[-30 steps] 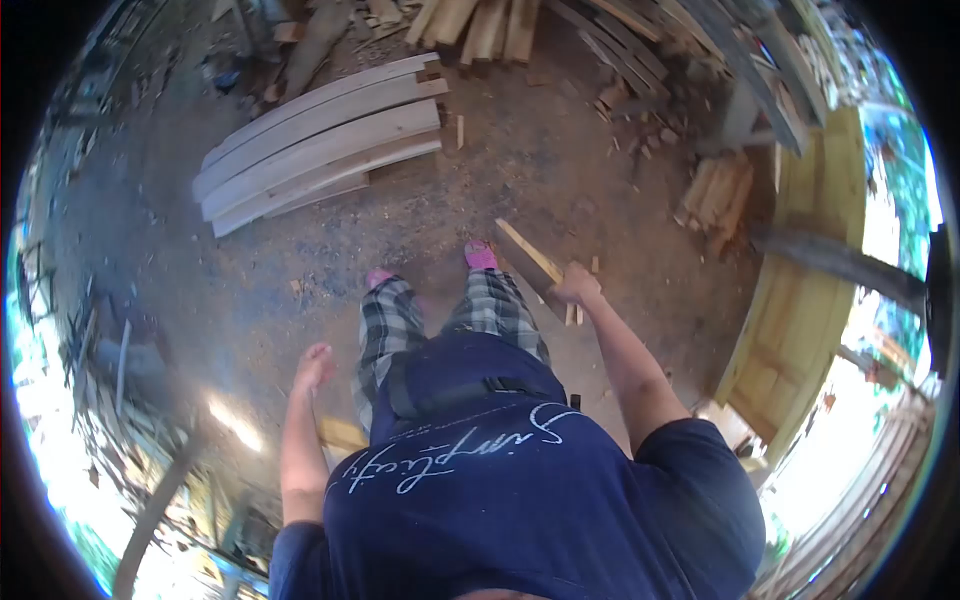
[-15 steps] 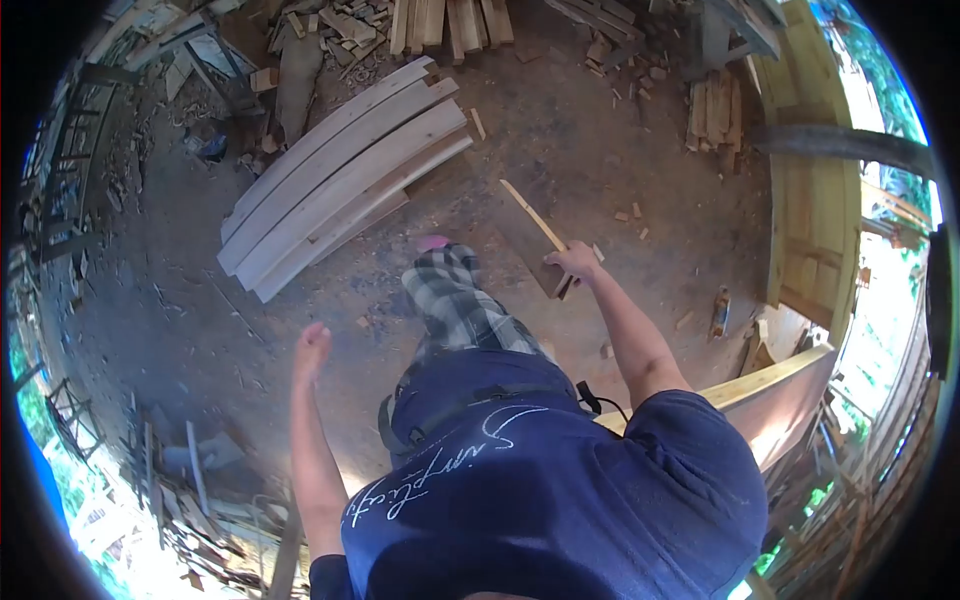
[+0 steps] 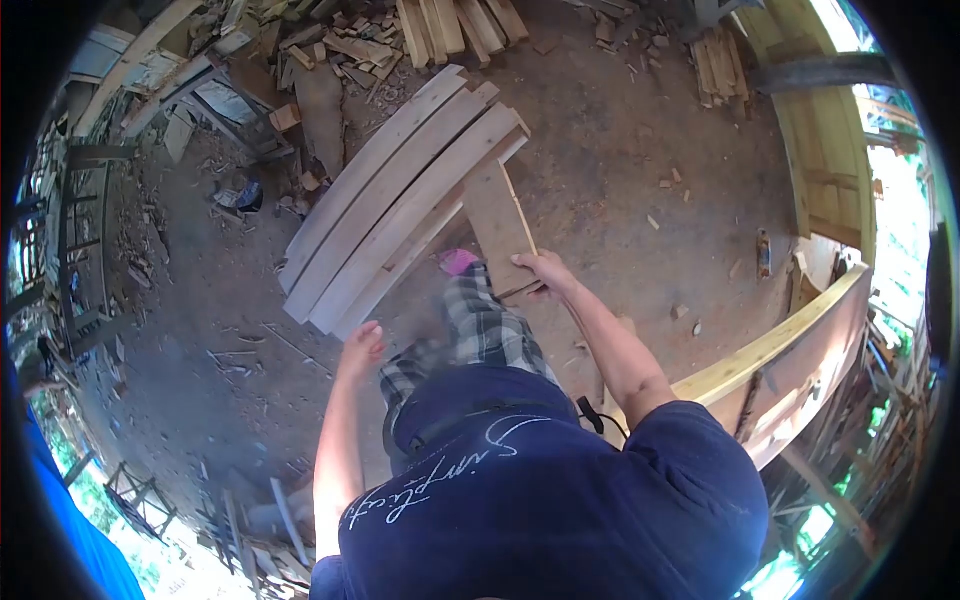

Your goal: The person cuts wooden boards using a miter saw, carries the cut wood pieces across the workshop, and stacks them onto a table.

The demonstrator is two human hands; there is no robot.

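Observation:
My right hand (image 3: 545,271) grips a short, wide wooden board (image 3: 497,215) by its near end. The board's pale edge catches the light, and its far end overlaps the nearest of several long planks (image 3: 400,165) lying side by side on the ground. My left hand (image 3: 363,346) hangs at my left side with its fingers curled in and nothing showing in them. It is close to the near ends of those planks.
Stacked wood pieces (image 3: 430,28) and scraps lie at the far side. A large timber panel (image 3: 825,130) stands on the right, with a long beam (image 3: 770,345) nearer to me. A small bottle-like object (image 3: 764,255) is on the ground at right.
I have stepped forward toward the planks. The board in my right hand has swung left, its far end now overlapping them. My left hand has come forward and stays curled.

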